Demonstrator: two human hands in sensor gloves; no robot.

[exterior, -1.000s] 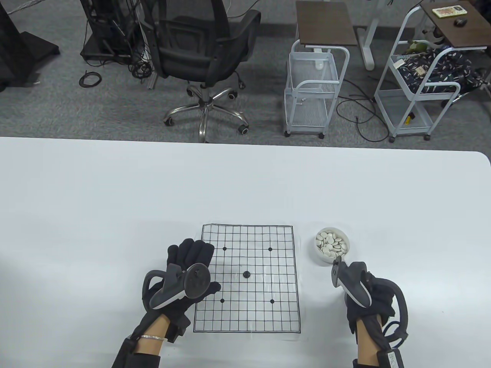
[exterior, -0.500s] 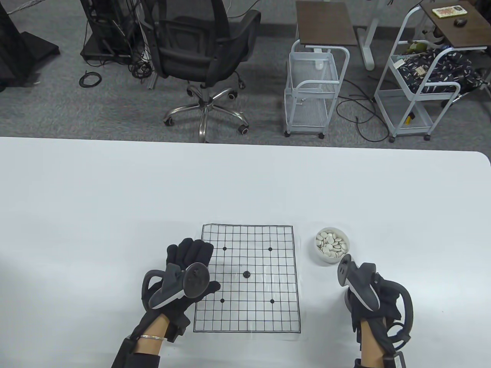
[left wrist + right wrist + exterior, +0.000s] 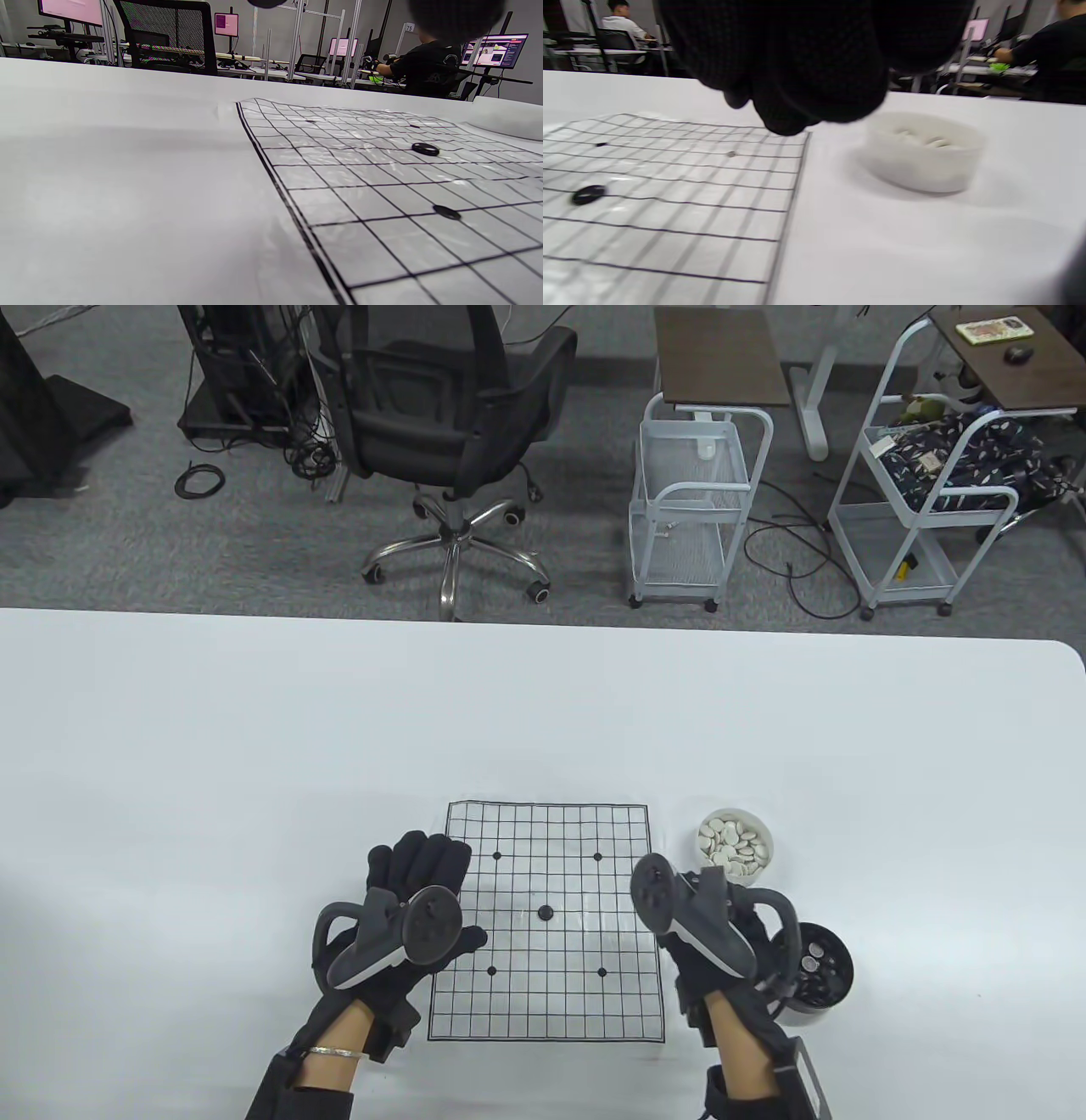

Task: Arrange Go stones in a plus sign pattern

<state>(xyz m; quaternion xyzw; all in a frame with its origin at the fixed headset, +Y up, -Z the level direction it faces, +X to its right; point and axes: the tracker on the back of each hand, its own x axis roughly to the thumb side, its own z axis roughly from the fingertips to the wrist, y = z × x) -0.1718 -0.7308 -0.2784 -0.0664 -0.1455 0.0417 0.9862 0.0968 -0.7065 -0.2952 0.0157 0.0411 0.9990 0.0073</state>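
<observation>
The Go board lies flat on the white table. One black stone sits on its centre point; it also shows in the left wrist view and the right wrist view. My left hand rests flat on the table at the board's left edge, fingers spread, holding nothing. My right hand hovers over the board's right edge. In the right wrist view its fingertips are bunched together above the board's right edge; I see no stone between them.
A white bowl of white stones stands right of the board, also in the right wrist view. A black bowl of dark stones stands nearer, right of my right hand. Chair and carts stand beyond the table's far edge.
My right hand has moved left from over the black bowl to the board's right edge, uncovering the bowl. The left hand and the centre stone have not moved.
</observation>
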